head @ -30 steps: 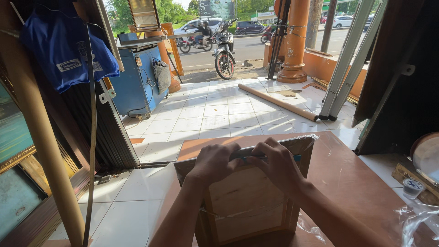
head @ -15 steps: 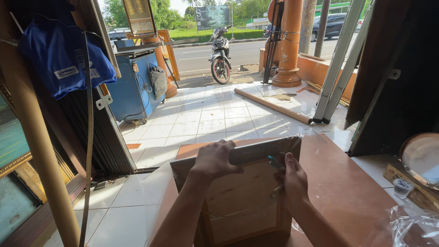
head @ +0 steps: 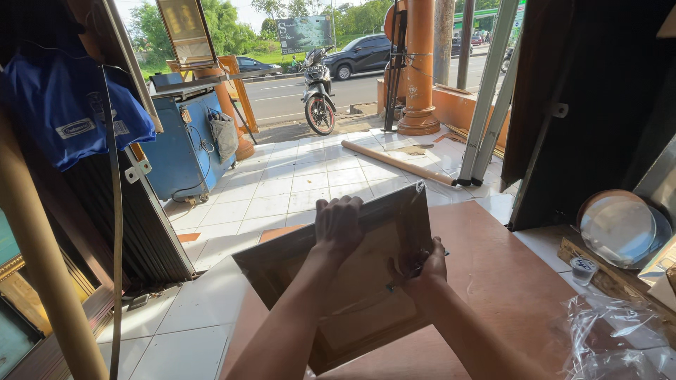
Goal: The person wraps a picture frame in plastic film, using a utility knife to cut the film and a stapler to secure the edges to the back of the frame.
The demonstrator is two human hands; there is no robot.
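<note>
A brown picture frame (head: pixel 352 295) with a cardboard backing stands tilted on the reddish-brown table (head: pixel 507 281), its back facing me. My left hand (head: pixel 338 224) grips the frame's top edge, fingers curled over it. My right hand (head: pixel 426 271) is at the frame's right side, closed on a small dark tool (head: pixel 405 276) pressed against the backing. A strip of clear plastic wrap (head: pixel 415 204) clings to the frame's upper right corner.
Crumpled clear plastic (head: pixel 612 338) lies at the table's right. Round mirrors (head: pixel 620 229) and a small cup (head: pixel 583 269) sit further right. A dark panel (head: pixel 591 105), metal rails (head: pixel 486 105), a blue cabinet (head: pixel 186 148), a long tube (head: pixel 398 163) and a motorbike (head: pixel 318 95) stand beyond.
The frame has been turned and tilted so its right corner points up. My right hand slid from the top edge down to the right side with the tool.
</note>
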